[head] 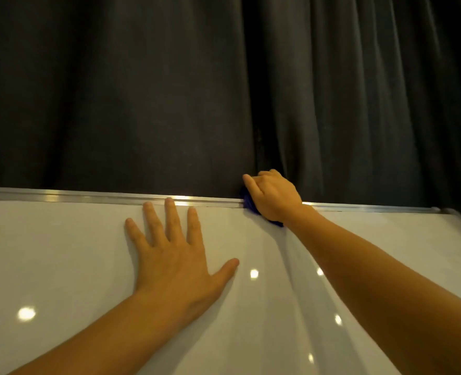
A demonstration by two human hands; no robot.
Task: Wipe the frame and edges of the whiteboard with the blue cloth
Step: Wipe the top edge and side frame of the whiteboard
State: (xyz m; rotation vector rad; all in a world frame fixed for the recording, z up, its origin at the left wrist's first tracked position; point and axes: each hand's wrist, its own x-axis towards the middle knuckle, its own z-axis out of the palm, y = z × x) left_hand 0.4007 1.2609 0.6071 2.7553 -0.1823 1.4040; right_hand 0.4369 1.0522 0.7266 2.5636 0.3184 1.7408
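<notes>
A: Head view only, so what is hard to make out here?

B: Mostly the blue cloth [249, 203]. The right hand [274, 197] is curled closed over it, gripping it, and only a dark blue bunch peeks out at the hand's nine o'clock side, with another scrap under the wrist toward six o'clock. Its full shape and size are hidden.

A: And the whiteboard [61, 253]?

B: Cut off at the left and bottom of the picture. Only its top frame [102, 197] shows, a silvery metal strip running from nine o'clock toward three o'clock, ending in a corner piece near the right edge. The right side edge is barely visible, right at the border of the picture.

A: Where does the cloth sit?

B: Pressed on that top frame, at about one o'clock from the picture's centre, straddling the metal strip and the white surface just below it.

A: The other hand?

B: The left hand [175, 253] lies open, palm flat on the white surface, fingers spread, fingertips touching the frame. It holds nothing.

A: How does the board look?

B: Glossy white, with round light reflections and faint shadows of the arms. Behind it hangs a dark curtain [332, 90] in folds.
</notes>
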